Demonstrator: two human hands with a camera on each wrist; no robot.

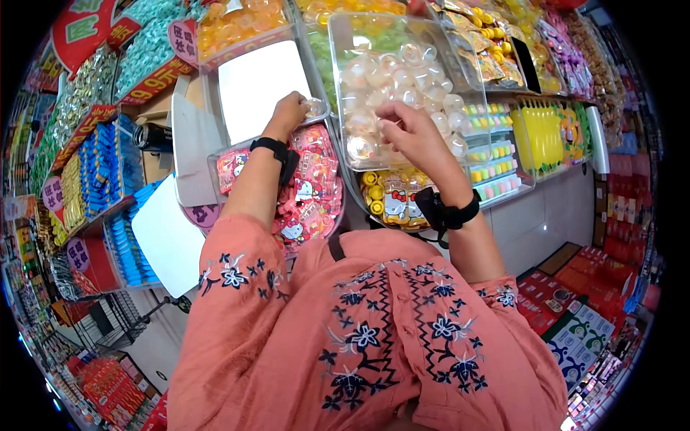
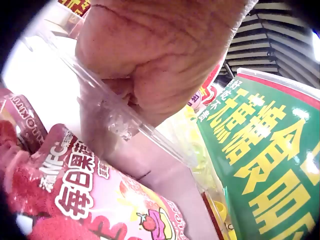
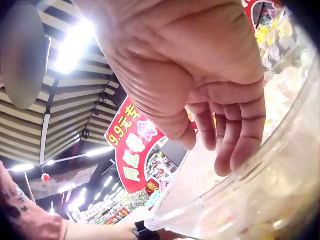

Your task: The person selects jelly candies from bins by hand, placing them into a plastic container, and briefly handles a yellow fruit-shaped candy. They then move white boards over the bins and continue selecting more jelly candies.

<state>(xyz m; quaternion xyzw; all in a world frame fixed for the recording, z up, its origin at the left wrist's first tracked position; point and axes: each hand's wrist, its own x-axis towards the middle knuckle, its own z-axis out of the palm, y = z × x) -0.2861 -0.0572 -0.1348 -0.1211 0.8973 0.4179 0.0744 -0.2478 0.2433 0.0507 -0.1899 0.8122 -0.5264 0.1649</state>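
At the near corner of the bin with a white base (image 1: pixel 259 86), my left hand (image 1: pixel 290 115) has its fingertips round a small clear round package (image 1: pixel 315 108). The left wrist view shows that hand (image 2: pixel 155 55) bent over the bin's clear wall, the clear wrapping (image 2: pixel 120 125) by its fingers. My right hand (image 1: pixel 420 136) is over a clear bin of round, see-through packages (image 1: pixel 395 72). Its fingers (image 3: pixel 245 145) hang loosely bent with nothing between them, above the bin's rim (image 3: pixel 250 170).
Pink pouches (image 1: pixel 313 172) lie in a bin nearest the left forearm, and yellow pouches (image 1: pixel 402 197) in front of the clear packages. Pastel sweets (image 1: pixel 492 154) and yellow packs (image 1: pixel 539 140) stand to the right. A white panel (image 1: pixel 169 230) juts out at left.
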